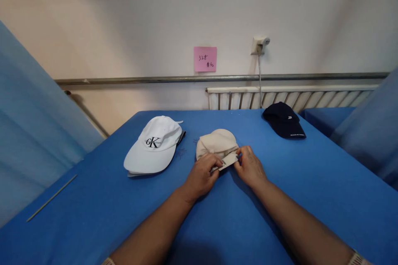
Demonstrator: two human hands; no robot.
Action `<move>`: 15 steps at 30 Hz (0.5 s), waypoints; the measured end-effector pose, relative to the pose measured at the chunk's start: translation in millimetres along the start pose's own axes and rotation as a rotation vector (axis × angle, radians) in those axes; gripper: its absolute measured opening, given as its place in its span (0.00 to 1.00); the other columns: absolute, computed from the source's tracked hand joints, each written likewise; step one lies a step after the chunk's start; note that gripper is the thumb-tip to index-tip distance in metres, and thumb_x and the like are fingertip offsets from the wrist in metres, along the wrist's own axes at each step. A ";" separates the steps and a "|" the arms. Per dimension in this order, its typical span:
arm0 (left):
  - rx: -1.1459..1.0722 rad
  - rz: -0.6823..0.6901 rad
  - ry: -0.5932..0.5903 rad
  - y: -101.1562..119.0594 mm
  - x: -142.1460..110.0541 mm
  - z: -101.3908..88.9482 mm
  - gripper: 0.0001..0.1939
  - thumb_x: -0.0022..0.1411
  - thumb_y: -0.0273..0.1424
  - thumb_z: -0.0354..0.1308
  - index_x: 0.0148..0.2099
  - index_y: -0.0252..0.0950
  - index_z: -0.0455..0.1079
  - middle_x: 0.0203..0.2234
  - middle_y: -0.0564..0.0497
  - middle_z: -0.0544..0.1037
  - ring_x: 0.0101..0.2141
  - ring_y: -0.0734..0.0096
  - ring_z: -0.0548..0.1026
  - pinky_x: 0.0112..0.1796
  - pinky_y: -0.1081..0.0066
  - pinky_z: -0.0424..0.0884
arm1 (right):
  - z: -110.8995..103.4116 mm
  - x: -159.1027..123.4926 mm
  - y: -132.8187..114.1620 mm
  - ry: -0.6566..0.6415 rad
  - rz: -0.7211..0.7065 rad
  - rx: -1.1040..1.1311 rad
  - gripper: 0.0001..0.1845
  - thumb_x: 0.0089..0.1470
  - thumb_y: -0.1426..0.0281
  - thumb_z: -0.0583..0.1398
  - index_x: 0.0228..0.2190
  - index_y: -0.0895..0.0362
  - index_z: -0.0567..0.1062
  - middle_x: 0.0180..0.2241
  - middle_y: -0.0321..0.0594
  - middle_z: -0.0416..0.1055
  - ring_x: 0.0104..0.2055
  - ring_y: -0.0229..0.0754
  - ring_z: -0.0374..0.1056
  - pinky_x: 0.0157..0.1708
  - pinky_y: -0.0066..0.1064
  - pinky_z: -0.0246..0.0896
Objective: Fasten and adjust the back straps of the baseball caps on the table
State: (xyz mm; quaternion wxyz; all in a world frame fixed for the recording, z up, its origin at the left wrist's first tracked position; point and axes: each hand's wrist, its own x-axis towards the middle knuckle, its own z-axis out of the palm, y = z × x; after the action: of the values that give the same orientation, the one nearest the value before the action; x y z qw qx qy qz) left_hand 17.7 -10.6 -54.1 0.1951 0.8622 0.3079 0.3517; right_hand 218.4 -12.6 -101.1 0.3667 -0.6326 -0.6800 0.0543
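Observation:
A beige cap (216,140) lies on the blue-covered table in front of me, its back strap side turned toward me. My left hand (203,174) is closed on the near left end of the strap (229,160). On the other end, my right hand (249,166) pinches the strap near the cap's edge. Fingers partly cover the strap, so its fastening is hard to make out. To the left sits a white cap (160,140) with black letters, on top of another cap whose dark edge shows beneath. A dark navy cap (281,120) rests at the far right.
A thin stick (51,198) lies at the table's left edge. Behind the blue table (192,232) are a wall pipe (149,79), a radiator (280,91) and a plugged-in cord (260,78). Blue curtains (27,132) hang at both sides. A pink note (205,59) is on the wall.

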 end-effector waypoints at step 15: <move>-0.098 -0.102 -0.431 8.2 1.9 -5.8 0.17 0.50 0.22 0.57 0.44 0.37 0.71 0.39 0.50 0.77 0.38 0.67 0.73 0.41 0.71 0.68 | 31.1 7.3 39.5 0.023 0.411 0.589 0.14 0.51 0.62 0.55 0.37 0.56 0.71 0.33 0.41 0.75 0.31 0.44 0.71 0.31 0.35 0.66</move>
State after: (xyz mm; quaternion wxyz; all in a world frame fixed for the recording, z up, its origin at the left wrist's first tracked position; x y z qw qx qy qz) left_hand 17.9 -14.7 -44.7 0.3155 0.8902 0.2850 0.1634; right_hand 233.7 13.8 -141.8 0.5222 -0.6240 -0.4896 0.3135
